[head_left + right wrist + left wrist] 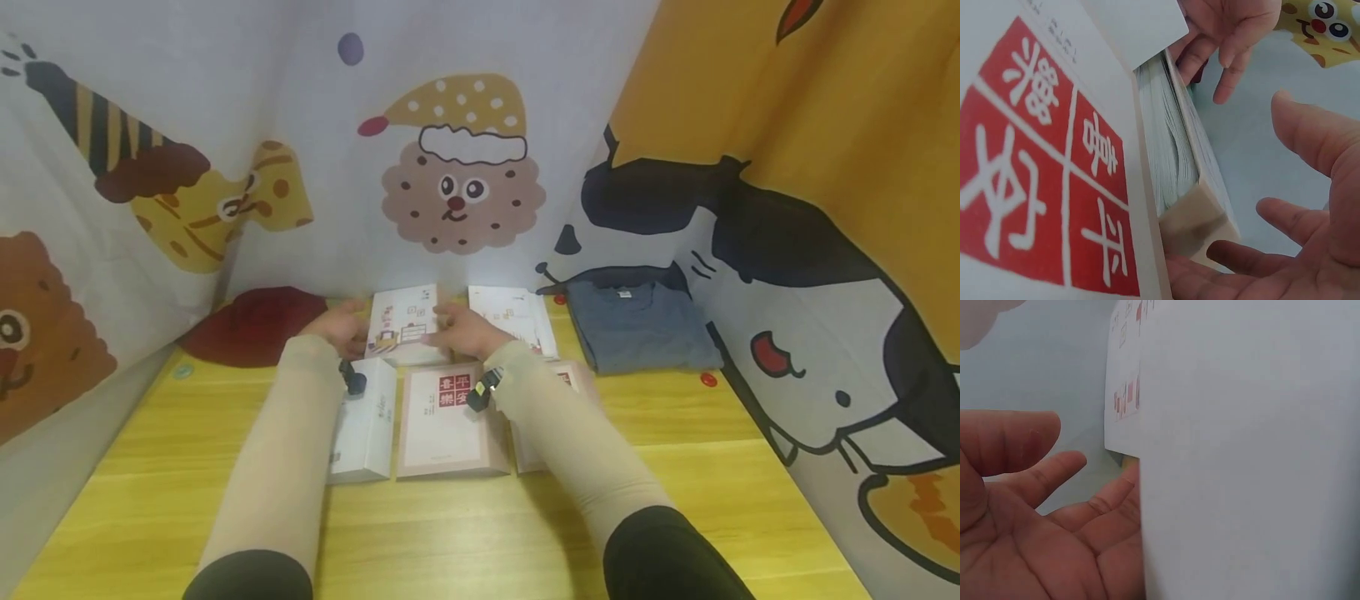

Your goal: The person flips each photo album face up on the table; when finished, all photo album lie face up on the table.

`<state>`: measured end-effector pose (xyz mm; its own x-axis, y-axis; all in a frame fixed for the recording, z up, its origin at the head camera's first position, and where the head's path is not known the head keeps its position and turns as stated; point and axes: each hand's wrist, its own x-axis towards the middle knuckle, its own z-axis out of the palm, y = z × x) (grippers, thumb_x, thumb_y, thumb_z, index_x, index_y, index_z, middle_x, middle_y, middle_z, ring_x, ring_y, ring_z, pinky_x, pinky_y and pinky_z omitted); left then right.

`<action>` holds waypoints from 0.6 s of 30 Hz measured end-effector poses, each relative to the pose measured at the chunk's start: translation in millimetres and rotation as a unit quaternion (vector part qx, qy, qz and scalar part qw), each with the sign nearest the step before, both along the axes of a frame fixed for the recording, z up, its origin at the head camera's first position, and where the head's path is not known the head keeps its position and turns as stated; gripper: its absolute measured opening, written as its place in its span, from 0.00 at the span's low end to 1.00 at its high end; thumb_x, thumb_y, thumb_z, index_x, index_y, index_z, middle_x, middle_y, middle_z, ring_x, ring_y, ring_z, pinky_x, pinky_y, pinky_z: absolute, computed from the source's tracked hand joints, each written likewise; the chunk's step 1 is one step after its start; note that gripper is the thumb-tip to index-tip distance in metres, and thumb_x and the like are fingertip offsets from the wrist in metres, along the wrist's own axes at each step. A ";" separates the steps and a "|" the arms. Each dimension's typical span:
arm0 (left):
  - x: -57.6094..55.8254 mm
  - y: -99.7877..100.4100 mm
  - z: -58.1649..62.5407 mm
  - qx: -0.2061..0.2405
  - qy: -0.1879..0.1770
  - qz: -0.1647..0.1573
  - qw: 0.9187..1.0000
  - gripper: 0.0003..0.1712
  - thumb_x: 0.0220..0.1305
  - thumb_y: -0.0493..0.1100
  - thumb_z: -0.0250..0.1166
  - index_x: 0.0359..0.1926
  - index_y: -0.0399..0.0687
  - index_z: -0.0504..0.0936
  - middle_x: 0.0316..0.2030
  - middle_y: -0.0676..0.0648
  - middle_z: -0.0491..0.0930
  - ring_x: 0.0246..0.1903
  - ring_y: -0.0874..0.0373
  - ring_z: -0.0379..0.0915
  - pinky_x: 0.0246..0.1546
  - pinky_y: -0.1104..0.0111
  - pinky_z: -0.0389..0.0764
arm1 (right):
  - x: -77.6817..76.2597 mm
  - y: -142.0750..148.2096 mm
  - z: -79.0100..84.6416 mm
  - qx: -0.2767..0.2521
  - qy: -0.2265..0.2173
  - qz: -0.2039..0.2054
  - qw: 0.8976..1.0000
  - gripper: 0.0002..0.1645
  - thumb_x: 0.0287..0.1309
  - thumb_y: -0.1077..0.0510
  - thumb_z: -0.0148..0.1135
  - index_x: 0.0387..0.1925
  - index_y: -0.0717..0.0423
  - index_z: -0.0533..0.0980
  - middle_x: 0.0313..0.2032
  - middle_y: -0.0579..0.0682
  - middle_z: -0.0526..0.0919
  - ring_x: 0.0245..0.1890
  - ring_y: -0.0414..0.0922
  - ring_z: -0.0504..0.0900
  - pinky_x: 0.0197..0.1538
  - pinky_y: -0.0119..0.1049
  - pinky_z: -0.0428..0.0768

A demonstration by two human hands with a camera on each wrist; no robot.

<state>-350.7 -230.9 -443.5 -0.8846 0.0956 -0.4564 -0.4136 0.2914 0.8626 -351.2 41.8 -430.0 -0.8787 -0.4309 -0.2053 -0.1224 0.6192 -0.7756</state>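
A white desk calendar with a small printed room scene lies in the middle of the back row. At its left edge is my left hand; in the left wrist view its fingers reach behind a white panel. My right hand is at the calendar's right edge, thumb by the lower corner. In the right wrist view its fingers are spread beside a beige cover with stacked sheets showing inside. Close in front stands a pink-bordered calendar with red character squares.
Another white calendar lies right of my right hand. Under my forearms are a white one and a second pink-bordered one. A dark red cloth item and a folded blue-grey shirt flank them on the yellow wooden table.
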 end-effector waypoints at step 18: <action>-8.2 8.1 -3.9 0.059 -0.021 -0.034 0.997 0.38 0.83 0.36 0.41 0.86 0.48 0.37 0.75 0.27 0.63 0.73 0.37 0.65 0.73 0.47 0.71 | 1.2 -3.1 -5.0 0.019 0.020 0.021 0.999 0.56 0.66 0.41 0.70 0.84 0.52 0.52 0.81 0.55 0.59 0.81 0.56 0.58 0.83 0.54 0.54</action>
<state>-358.9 -222.8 -447.4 -0.8544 0.2098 -0.4754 -0.4332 0.2178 0.8746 -350.0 38.7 -435.0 -0.8675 -0.4606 -0.1878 -0.1789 0.6411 -0.7463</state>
